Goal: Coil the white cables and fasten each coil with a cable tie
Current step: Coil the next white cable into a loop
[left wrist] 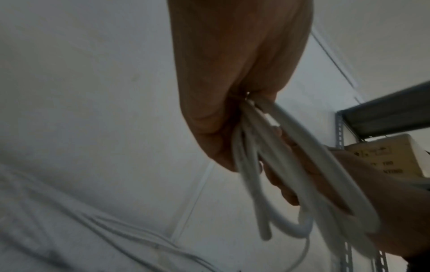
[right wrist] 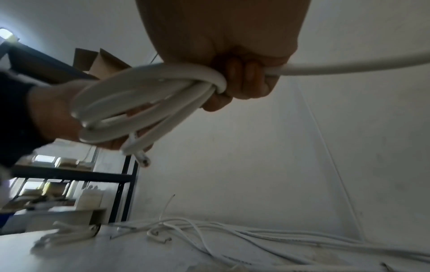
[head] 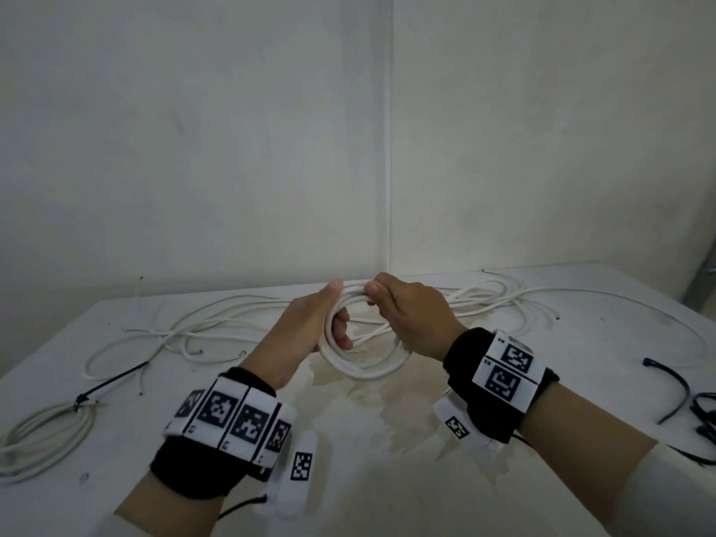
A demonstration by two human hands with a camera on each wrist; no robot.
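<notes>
A white cable coil (head: 364, 368) of several loops hangs between both hands above the table's middle. My left hand (head: 329, 323) grips its left side, thumb on top and fingers through the ring. My right hand (head: 391, 304) grips the top of the coil (right wrist: 149, 92), and the cable's free run (right wrist: 349, 67) leaves that fist toward the right. A cut end (right wrist: 143, 161) pokes out below the loops. In the left wrist view the loops (left wrist: 302, 174) fan out blurred from the left hand (left wrist: 232, 119). Black cable ties (head: 674, 397) lie at the table's right edge.
Loose white cables (head: 232, 323) sprawl across the back of the white table (head: 387, 478) along the wall. A finished coil (head: 46, 432) bound with a black tie (head: 104, 389) lies at the left edge. Metal shelving (right wrist: 69, 176) with boxes stands beyond the table.
</notes>
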